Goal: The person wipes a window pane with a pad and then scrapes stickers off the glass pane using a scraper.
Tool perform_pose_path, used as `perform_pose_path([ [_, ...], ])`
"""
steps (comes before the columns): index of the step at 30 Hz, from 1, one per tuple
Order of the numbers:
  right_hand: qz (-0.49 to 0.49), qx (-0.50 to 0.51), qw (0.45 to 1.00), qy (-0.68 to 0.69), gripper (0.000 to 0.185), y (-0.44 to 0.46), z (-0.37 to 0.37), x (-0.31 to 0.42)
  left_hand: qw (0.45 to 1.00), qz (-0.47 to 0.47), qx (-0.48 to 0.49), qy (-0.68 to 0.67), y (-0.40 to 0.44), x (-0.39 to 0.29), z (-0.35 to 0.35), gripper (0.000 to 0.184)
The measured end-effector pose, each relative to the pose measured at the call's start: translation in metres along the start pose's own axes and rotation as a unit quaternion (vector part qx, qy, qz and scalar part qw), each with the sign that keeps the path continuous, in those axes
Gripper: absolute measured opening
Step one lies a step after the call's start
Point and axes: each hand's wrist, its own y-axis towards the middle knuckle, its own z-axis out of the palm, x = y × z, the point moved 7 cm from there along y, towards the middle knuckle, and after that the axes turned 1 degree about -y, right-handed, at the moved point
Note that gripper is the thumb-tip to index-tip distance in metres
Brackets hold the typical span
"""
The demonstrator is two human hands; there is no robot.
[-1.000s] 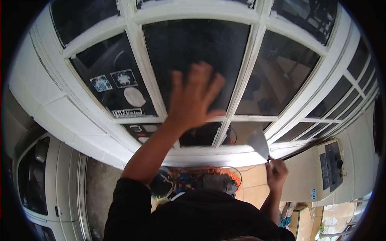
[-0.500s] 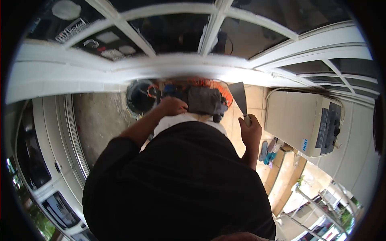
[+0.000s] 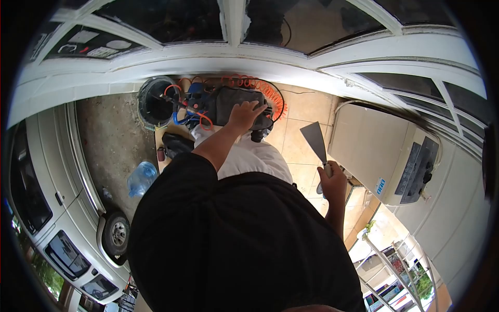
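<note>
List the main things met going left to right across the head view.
Silver van → black bucket → left hand → scraper blade → pale appliance with a dark control panel.

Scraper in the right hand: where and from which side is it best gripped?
By the scraper's handle, from the end opposite the blade, where the right hand holds it. The flat blade flares to a broad edge pointing away from the body, so a grip round the narrower handle would likely be firmest and clear of that edge.
</note>
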Motion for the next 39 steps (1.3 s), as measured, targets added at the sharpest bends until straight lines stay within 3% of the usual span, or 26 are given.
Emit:
perform_pose_path([
  [4,0.017,-0.009,1.000,0.024,0.036,-0.013,0.018,-0.013,0.998,0.041,0.028,0.039,0.035,-0.001,0.018,0.043],
  [6,0.015,-0.004,1.000,0.021,0.036,-0.018,0.019,-0.006,0.980,0.051,0.158,0.111,0.048,0.005,0.028,0.023],
  [10,0.018,-0.007,0.999,0.036,0.035,-0.017,0.022,0.006,0.987,0.146,0.048,0.047,0.034,0.015,-0.014,0.014],
  [12,0.009,-0.016,0.999,0.042,0.035,-0.014,0.023,0.019,0.980,0.033,0.172,-0.089,0.025,0.032,-0.034,0.020],
  [13,0.001,-0.023,0.999,0.042,0.034,-0.013,0.024,0.027,0.981,0.034,0.173,-0.081,0.018,0.037,-0.052,0.020],
  [15,-0.015,-0.032,0.998,0.056,0.033,-0.011,0.024,0.051,0.945,-0.149,0.203,-0.208,-0.001,0.074,-0.081,0.036],
  [16,-0.021,-0.035,0.997,0.067,0.033,-0.009,0.027,0.060,0.948,-0.152,0.198,-0.197,-0.014,0.087,-0.089,0.036],
  [18,-0.044,-0.041,0.994,0.092,0.033,-0.006,0.032,0.084,0.938,-0.239,0.167,-0.187,-0.047,0.134,-0.101,0.056],
  [20,-0.073,-0.043,0.989,0.120,0.033,-0.001,0.036,0.111,0.911,-0.222,0.330,-0.111,-0.070,0.164,-0.117,0.072],
  [22,-0.115,-0.045,0.982,0.144,0.033,0.003,0.034,0.144,0.919,-0.225,0.300,-0.124,-0.088,0.189,-0.146,0.073],
  [24,-0.160,-0.031,0.971,0.174,0.034,0.005,0.028,0.177,0.941,-0.226,0.125,-0.221,-0.097,0.211,-0.186,0.072],
  [25,-0.174,-0.042,0.966,0.187,0.034,0.007,0.018,0.194,0.918,-0.229,0.022,-0.322,-0.104,0.195,-0.238,0.063],
  [27,-0.265,-0.087,0.937,0.212,0.033,0.001,-0.006,0.232,0.880,-0.264,-0.072,-0.389,-0.112,0.191,-0.318,0.052],
  [28,-0.307,-0.117,0.920,0.213,0.032,-0.006,-0.025,0.255,0.832,-0.258,-0.180,-0.456,-0.113,0.196,-0.340,0.037],
  [29,-0.342,-0.127,0.909,0.201,0.028,-0.015,-0.046,0.278,0.720,-0.223,-0.248,-0.609,-0.112,0.173,-0.383,0.030],
  [31,-0.439,-0.185,0.857,0.198,0.027,-0.033,-0.088,0.319,0.622,-0.048,-0.341,-0.703,-0.104,0.161,-0.449,0.039],
  [33,-0.510,-0.309,0.786,0.163,0.028,-0.055,-0.131,0.353,0.603,0.067,-0.421,-0.674,-0.098,0.130,-0.522,0.043],
  [35,-0.526,-0.412,0.735,0.117,0.030,-0.072,-0.166,0.381,0.646,0.170,-0.461,-0.584,-0.088,0.103,-0.575,0.046],
  [37,-0.525,-0.442,0.717,0.125,0.030,-0.087,-0.194,0.404,0.677,0.230,-0.454,-0.531,-0.070,0.075,-0.611,0.046],
  [39,-0.524,-0.472,0.697,0.132,0.030,-0.097,-0.207,0.409,0.777,0.235,-0.507,-0.290,-0.038,0.072,-0.638,0.052],
])
